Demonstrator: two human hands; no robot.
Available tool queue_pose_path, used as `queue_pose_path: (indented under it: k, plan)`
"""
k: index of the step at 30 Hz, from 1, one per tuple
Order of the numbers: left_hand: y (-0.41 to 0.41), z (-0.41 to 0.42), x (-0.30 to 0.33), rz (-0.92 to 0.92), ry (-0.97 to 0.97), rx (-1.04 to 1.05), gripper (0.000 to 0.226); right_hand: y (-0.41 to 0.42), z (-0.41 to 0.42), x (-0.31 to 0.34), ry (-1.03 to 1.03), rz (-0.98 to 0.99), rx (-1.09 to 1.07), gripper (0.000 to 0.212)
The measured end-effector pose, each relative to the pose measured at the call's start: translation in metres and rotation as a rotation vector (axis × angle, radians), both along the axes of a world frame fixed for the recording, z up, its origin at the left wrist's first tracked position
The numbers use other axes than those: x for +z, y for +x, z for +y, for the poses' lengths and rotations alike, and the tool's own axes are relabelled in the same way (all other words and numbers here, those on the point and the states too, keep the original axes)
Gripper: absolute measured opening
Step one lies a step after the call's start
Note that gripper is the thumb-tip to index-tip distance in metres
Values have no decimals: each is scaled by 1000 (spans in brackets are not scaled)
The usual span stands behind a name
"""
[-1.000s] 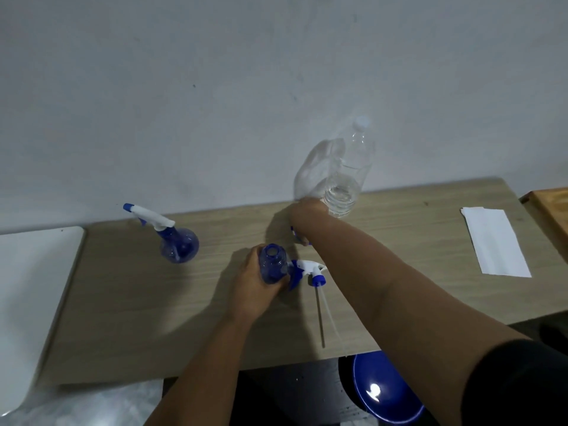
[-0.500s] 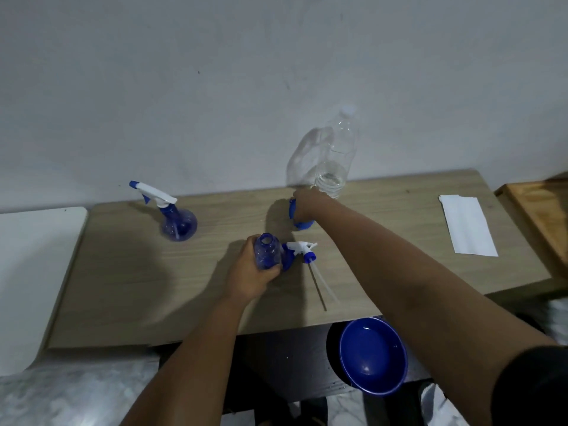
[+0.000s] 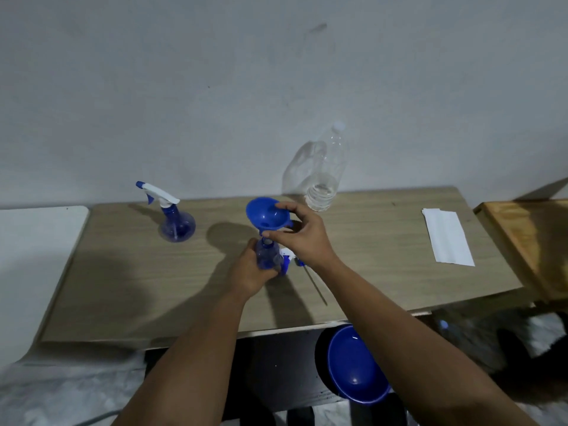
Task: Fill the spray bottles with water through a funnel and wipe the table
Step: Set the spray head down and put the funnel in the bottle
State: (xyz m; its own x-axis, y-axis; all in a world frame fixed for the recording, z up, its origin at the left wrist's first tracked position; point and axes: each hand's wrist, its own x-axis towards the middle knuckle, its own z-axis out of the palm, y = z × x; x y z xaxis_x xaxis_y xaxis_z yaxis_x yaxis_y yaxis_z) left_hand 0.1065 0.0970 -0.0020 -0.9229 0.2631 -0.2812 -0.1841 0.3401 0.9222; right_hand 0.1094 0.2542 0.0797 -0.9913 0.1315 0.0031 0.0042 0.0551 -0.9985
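Risks first. Table (image 3: 123, 287), flat pale wood-grain top: any pour that misses will pool here, and the wipe is not yet done. Big clear water bottle (image 3: 327, 173) at the back edge, thin ribbed plastic, capped, only a little water at the bottom; tall and light, so it would likely tip if an arm brushes it. White folded paper towel (image 3: 447, 238) lies flat at the right, well apart from the hands, a long reach if a spill comes.

Right hand (image 3: 302, 238) pinches the funnel (image 3: 266, 214) by its rim between thumb and fingers. The funnel is glossy hard blue plastic, a wide cone tilted toward the camera; its spout is at the bottle mouth, but I cannot tell if it is seated. If it stays tilted, water could run over the low side. Left hand (image 3: 249, 273) is wrapped round the open spray bottle (image 3: 269, 256), translucent blue, narrow neck, standing near table centre; letting go during a pour would probably let it topple under the funnel's weight.

Second spray bottle (image 3: 176, 226) at the left, round blue belly, white trigger head on. The loose trigger head (image 3: 290, 261) with its thin dip tube lies just beside the held bottle; it could be knocked off the front edge.
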Motion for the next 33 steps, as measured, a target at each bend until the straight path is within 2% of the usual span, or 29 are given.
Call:
queue_pose_path:
  k: [3, 8, 15, 22, 28, 30, 33]
  plan:
    - [0, -3, 5, 8, -64, 0, 63, 3, 2, -1, 71, 15, 25, 70]
    - [6, -7, 12, 46, -105, 14, 53, 7, 9, 12, 117, 16, 118, 91]
    - [10, -22, 14, 44, -144, 5, 69, 6, 8, 19, 269, 23, 230, 87]
    - [12, -25, 3, 17, -190, -15, 50, 16, 1, 8, 384, 56, 315, 87]
    - [9, -14, 8, 44, -142, -58, 57, 24, 13, 4, 350, -17, 369, 113]
    - [8, -9, 6, 47, -118, -30, 46, 22, 23, 11, 321, -44, 328, 106]
    - [8, -4, 3, 64, -145, -27, 45, 9, 41, 25, 260, -11, 96, 67]
